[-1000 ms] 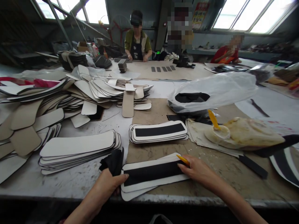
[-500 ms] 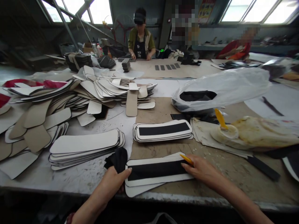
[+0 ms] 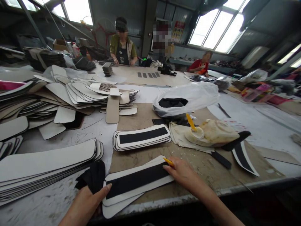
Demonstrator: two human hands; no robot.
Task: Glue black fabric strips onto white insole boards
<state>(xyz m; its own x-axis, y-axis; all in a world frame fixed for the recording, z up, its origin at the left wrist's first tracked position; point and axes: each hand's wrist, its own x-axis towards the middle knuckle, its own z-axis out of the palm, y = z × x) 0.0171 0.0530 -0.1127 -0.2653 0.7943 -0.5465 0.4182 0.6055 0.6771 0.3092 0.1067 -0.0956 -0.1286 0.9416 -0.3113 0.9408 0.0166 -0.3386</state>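
A long white panel with a black strip (image 3: 137,179) lies at the table's near edge on top of another white panel. My left hand (image 3: 86,201) rests at its left end, thumb on the panel, fingers closed on black fabric pieces (image 3: 92,177). My right hand (image 3: 181,171) presses on the panel's right end and holds a small yellow tool (image 3: 168,162). Behind the panel sits a stack of finished striped panels (image 3: 141,137).
A pile of plain white panels (image 3: 44,161) lies at the left, loose cut pieces (image 3: 70,94) behind it. A glue mound with a yellow brush (image 3: 208,131) and a clear plastic bag (image 3: 188,97) sit at the right. Other people work at the table's far side.
The view has swung to the right and tilted, so everything sits further left in the frame. Both hands stay on the ends of the striped panel.
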